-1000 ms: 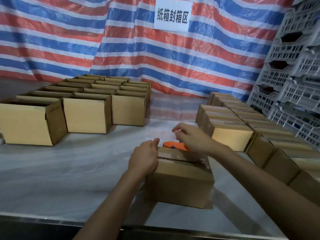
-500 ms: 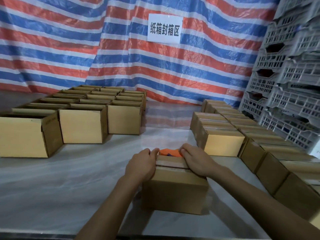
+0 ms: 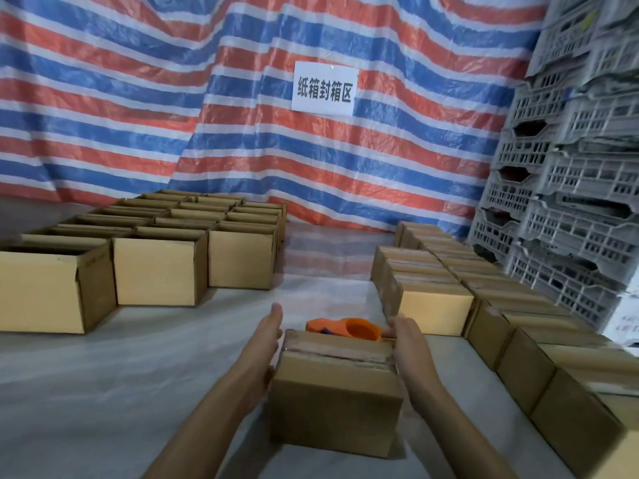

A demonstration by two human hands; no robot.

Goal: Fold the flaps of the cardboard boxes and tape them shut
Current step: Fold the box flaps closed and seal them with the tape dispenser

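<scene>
The small brown cardboard box (image 3: 333, 395) sits near the front of the white-covered worktop (image 3: 121, 375). Its flaps are folded flat, with a glossy tape strip along the top seam. The left hand (image 3: 264, 344) and right hand (image 3: 406, 344) lie against its sides, fingers straight. An orange tape dispenser (image 3: 349, 328) lies just behind it.

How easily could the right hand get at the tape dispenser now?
Probably yes. The right hand lies against the right side of the box; the dispenser sits just behind the box, near its fingertips, nothing between.
</scene>
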